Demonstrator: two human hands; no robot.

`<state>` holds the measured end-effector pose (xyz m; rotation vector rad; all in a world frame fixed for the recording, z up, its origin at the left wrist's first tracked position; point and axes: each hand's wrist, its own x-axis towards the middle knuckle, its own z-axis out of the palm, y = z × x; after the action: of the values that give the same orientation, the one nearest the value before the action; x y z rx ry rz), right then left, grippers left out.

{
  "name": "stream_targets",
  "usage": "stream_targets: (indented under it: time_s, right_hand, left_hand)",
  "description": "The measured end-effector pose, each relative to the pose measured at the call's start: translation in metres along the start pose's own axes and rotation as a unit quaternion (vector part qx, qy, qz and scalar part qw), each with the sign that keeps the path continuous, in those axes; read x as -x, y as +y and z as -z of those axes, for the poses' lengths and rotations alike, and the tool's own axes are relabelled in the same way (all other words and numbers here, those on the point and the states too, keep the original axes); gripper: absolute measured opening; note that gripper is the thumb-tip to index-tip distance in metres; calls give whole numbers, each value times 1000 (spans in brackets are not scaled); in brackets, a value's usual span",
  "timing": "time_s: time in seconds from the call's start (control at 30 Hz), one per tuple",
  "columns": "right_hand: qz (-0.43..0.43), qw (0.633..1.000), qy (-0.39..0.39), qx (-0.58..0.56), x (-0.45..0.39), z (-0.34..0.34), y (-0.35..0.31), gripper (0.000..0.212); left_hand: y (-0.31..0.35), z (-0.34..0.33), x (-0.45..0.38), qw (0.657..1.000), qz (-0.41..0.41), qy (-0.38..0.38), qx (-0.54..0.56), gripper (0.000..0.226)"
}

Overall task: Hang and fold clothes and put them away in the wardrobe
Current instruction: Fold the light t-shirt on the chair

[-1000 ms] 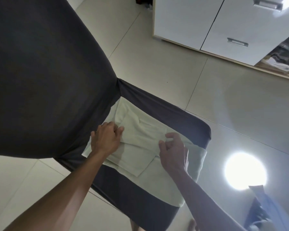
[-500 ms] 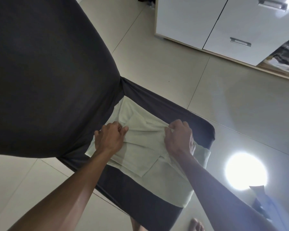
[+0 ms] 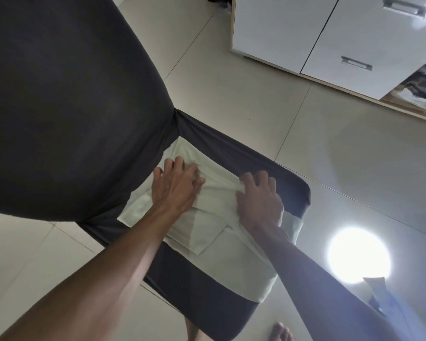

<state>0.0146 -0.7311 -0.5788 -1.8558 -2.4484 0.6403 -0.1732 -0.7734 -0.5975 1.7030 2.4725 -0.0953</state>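
A pale cream garment (image 3: 231, 244), partly folded, lies on the dark grey seat (image 3: 207, 303) of a covered chair. My left hand (image 3: 175, 185) presses flat on the garment's far left part, fingers spread. On the right, my right hand (image 3: 258, 198) rests on the far part and pinches a fold edge with its thumb. The white wardrobe (image 3: 293, 28) stands at the top right; its open compartment (image 3: 423, 94) shows some stacked clothes.
The chair's tall dark backrest (image 3: 67, 94) fills the left of the view. Pale floor tiles (image 3: 231, 99) lie between chair and wardrobe, with a bright light reflection (image 3: 358, 254). My bare foot (image 3: 280, 332) and some bluish cloth (image 3: 391, 306) are at the lower right.
Both hands have slid toward the seat's far side, drawing the fold along. My left hand has gone from curled to flat with spread fingers.
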Motion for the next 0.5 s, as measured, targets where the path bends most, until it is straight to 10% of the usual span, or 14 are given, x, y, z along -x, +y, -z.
stream_targets:
  time_s: [0.33, 0.5]
  right_hand:
    - [203, 978, -39, 38, 40, 16, 41, 41]
    - [251, 943, -211, 61, 71, 17, 65, 61]
  left_hand:
    - [45, -4, 87, 994, -21, 98, 43, 30]
    - [80, -4, 126, 998, -19, 23, 62, 27]
